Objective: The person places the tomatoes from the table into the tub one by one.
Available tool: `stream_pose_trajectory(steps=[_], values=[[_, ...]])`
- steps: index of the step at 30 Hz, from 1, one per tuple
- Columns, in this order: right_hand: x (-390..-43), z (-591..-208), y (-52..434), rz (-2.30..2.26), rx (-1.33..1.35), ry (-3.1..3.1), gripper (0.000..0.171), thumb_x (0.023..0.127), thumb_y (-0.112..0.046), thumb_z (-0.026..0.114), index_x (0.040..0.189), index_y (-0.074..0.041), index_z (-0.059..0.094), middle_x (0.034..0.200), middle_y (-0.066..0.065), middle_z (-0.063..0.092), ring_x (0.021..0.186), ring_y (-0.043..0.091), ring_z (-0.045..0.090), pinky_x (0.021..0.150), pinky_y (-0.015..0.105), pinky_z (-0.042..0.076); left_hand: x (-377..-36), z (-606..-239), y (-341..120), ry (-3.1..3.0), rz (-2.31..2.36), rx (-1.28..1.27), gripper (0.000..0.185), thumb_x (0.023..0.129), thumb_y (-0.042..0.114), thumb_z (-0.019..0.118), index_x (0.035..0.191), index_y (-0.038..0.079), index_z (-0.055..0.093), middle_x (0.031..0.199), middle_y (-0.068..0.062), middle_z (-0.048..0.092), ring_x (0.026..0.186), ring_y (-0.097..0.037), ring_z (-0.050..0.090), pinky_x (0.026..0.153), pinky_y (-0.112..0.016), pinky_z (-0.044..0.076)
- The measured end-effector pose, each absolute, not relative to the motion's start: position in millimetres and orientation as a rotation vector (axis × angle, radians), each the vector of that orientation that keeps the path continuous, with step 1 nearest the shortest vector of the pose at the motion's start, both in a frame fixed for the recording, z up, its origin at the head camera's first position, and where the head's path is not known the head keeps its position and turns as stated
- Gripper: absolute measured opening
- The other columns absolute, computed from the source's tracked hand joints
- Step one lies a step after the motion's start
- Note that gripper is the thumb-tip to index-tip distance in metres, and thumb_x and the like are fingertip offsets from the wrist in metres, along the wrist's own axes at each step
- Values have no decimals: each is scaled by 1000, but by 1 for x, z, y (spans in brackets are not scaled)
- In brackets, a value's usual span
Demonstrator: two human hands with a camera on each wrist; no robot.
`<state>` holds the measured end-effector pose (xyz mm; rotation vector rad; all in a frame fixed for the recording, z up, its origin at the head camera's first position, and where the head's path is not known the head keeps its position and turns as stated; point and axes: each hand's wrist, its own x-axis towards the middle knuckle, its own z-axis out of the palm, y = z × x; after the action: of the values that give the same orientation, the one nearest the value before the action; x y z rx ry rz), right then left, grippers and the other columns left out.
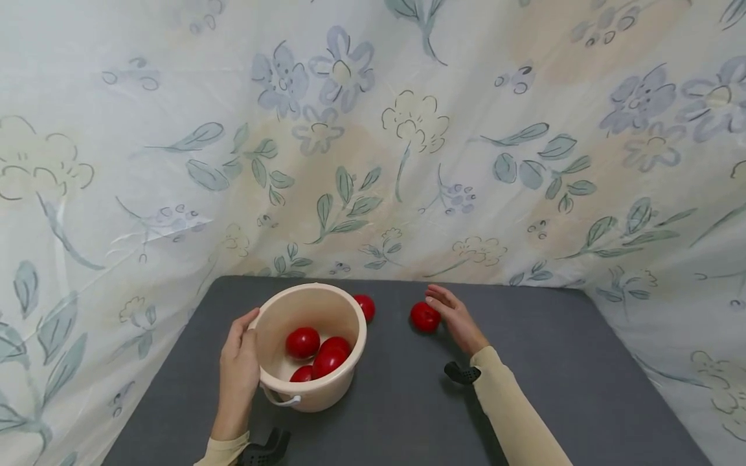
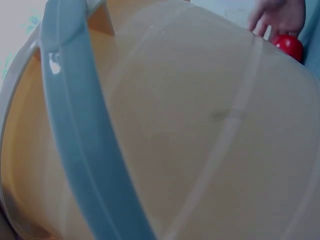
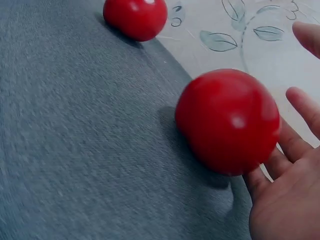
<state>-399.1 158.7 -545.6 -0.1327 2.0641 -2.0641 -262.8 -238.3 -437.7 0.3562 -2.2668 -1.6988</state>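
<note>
A cream bucket (image 1: 315, 398) with several red tomatoes (image 1: 302, 342) inside stands toward the left in the head view. My left hand (image 1: 237, 369) holds it by the left side of its rim. Its handle (image 2: 82, 120) hangs down across the outer wall in the left wrist view. One tomato (image 1: 425, 317) lies on the table right of the bucket. Beside that tomato is my right hand (image 1: 457, 318), fingers extended around its far right side, thumb apart from it in the right wrist view. Another tomato (image 1: 365, 308) lies behind the bucket, partly hidden by it.
A dark grey table (image 1: 408, 414) lies under everything. Floral cloth (image 1: 361, 162) hangs behind the table's back edge and along both sides. Black straps (image 1: 462, 373) sit at the wrists.
</note>
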Motion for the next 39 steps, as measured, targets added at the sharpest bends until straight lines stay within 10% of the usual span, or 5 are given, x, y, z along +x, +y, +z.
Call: stream_pose_trajectory(steps=[15, 39], values=[[-393, -551, 143, -1878, -87, 2221, 72, 93, -38, 72, 155, -19, 40, 160, 6, 41, 142, 32, 42, 114, 50, 42, -265, -438, -237, -2233, -1707, 324, 47, 107, 17, 27, 147, 8, 50, 155, -18, 46, 139, -41, 47, 107, -68, 39], [-385, -564, 129, -1664, -59, 2480, 77, 86, -32, 80, 152, -17, 42, 149, 17, 49, 130, 39, 52, 104, 57, 50, -265, -440, -237, -2242, -1677, 350, 45, 106, 18, 29, 145, 8, 50, 154, -19, 47, 138, -43, 48, 104, -65, 42]])
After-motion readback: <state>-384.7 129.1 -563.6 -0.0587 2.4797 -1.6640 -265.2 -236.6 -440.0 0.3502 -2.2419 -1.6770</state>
